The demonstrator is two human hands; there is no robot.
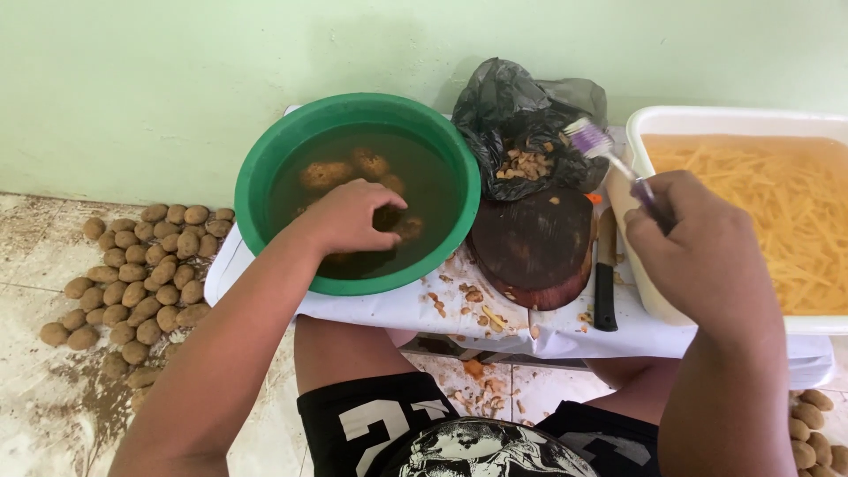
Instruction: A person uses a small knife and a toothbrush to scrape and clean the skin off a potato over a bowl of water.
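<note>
The left hand's fingers (375,205) were down in the green bowl (256,190) of murky water. Potatoes (325,174) sat just past the fingers and blocked the far side. The bowl's rim stood all around, so the only way out was up.

The right hand's fingers (658,199) were up in the air around a purple brush (594,141). Under them lay a dark round board (534,247) with bare room on top. A black knife (605,296) lay at its edge. Past the fingers a black bag (521,119) bulged up. To their right stood the wall of a white tub (640,291).
</note>
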